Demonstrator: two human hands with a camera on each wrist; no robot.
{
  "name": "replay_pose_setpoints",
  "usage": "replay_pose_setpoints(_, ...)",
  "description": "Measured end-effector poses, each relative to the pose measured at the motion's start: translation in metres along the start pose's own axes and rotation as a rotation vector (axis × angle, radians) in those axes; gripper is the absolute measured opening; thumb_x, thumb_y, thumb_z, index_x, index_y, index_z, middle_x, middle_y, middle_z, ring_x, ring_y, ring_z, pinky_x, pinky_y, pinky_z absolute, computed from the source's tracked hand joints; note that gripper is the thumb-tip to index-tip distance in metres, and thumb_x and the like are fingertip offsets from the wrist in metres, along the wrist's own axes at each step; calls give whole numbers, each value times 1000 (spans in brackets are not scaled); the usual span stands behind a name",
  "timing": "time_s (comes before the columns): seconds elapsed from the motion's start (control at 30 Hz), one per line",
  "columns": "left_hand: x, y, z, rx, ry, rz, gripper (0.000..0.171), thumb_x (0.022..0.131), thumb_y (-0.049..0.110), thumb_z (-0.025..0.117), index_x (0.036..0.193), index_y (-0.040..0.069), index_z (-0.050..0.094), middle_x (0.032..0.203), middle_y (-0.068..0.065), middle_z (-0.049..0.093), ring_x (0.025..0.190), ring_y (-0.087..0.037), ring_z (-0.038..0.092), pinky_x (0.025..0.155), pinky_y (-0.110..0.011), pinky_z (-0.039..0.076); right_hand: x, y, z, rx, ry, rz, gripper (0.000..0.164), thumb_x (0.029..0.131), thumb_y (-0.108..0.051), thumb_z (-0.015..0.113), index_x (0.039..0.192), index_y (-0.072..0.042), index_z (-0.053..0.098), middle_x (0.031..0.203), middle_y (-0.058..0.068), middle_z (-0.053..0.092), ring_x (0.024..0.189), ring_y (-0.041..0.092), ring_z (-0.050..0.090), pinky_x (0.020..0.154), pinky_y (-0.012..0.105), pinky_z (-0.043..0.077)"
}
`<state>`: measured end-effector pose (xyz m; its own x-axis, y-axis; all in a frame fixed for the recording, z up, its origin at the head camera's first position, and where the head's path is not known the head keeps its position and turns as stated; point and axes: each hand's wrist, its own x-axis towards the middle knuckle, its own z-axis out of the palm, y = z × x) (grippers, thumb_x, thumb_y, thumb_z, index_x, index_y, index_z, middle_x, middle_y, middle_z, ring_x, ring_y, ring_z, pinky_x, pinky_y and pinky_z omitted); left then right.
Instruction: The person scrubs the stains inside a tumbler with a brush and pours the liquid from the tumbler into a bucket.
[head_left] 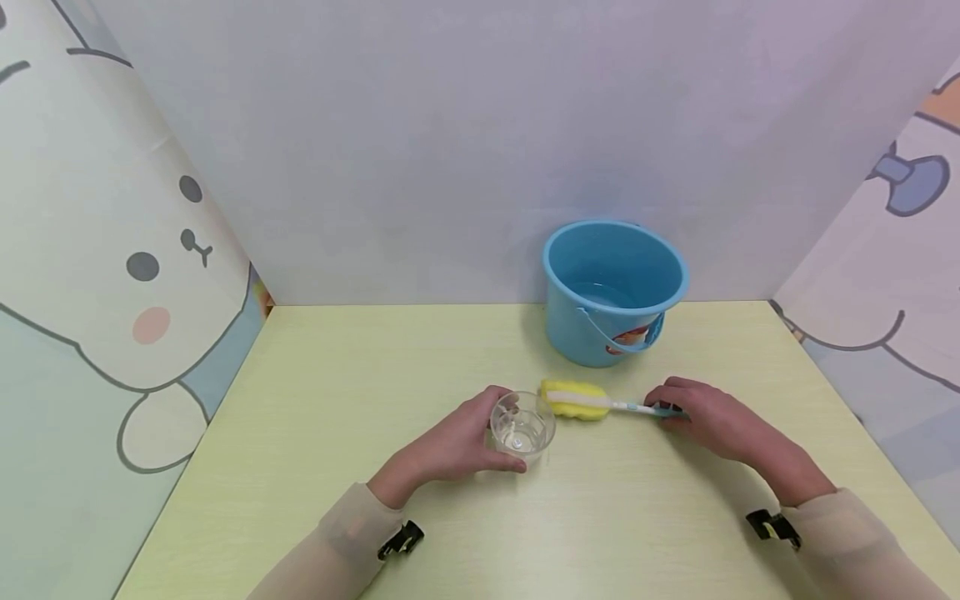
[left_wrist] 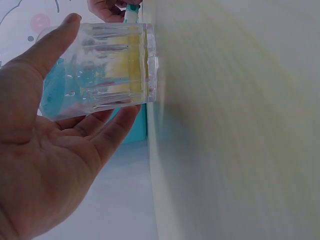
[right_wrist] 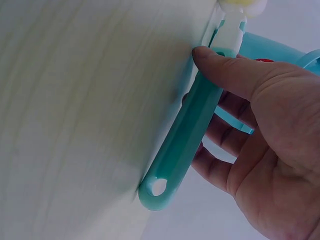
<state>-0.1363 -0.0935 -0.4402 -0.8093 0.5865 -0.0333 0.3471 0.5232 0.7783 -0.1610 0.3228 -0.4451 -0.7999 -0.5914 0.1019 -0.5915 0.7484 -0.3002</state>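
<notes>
A clear glass cup (head_left: 522, 427) stands upright on the table. My left hand (head_left: 461, 437) holds it from the left, thumb along the near side and fingers round the far side; its ribbed wall (left_wrist: 107, 67) shows in the left wrist view. To the right lies a sponge cup brush with a yellow head (head_left: 576, 400) and a white and teal handle. My right hand (head_left: 705, 412) grips that handle (right_wrist: 187, 125), thumb on top and fingers beneath, with the holed end sticking out past the hand close to the tabletop.
A blue bucket (head_left: 562, 321) with its handle hanging down stands behind the brush, near the back wall. The pale yellow table (head_left: 360, 358) meets a plain wall (head_left: 390, 150) at the back and cartoon-printed panels on both sides.
</notes>
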Motion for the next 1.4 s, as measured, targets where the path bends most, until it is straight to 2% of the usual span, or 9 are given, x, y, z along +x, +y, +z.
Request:
replay_pose_setpoints(0.17,0,1,0,-1,-2,-3,91,80,37,96,150,9,45,139,-3,61,130,-17,57,112,-39,46,0,0,-1,20,-32,31,38,83,-8,92,115,-23,75,100,-16,64,87,6,59,78,33,58)
replay_pose_setpoints(0.33,0,2,0,0,-4,-3,91,80,38,96,150,9,45,139,-3,61,130,-17,57,112,-40,46,1,-2,-7,47,-83,102,39,84,-23,93,119,-20,74,102,-14,64,90,8,60,79,35,57)
replay_pose_setpoints(0.47,0,1,-1,5,-2,3,91,80,38,96,150,9,45,139,-3,61,130,-18,57,112,-40,46,2,-4,-15,45,-72,133,45,84,-31,93,121,-16,73,101,-10,65,93,13,62,79,38,57)
replay_pose_setpoints(0.67,-1,-2,-2,8,2,1,92,80,41,96,150,9,45,138,-2,61,130,-18,57,112,-41,46,3,-6,-29,52,-6,117,45,88,-35,90,122,-11,72,103,-4,66,94,20,63,75,35,56)
replay_pose_setpoints(0.87,-2,-2,-3,9,-2,-1,93,80,42,95,151,9,44,139,-1,60,131,-18,56,112,-42,47,8,-6,-44,59,56,144,48,94,-37,84,129,-8,69,110,2,67,96,20,62,76,39,55)
replay_pose_setpoints(1.1,-3,-1,-3,14,3,1,93,79,41,96,151,10,45,138,1,60,130,-17,56,112,-42,46,16,-7,-64,105,155,217,52,99,-33,79,137,-3,62,110,10,69,93,23,65,76,42,56)
replay_pose_setpoints(1.4,-3,3,-6,-7,0,-2,93,79,42,96,151,11,44,139,0,60,130,-18,57,111,-42,47,23,-8,-83,208,282,357,61,105,-35,70,150,0,50,122,22,65,103,43,69,71,32,57)
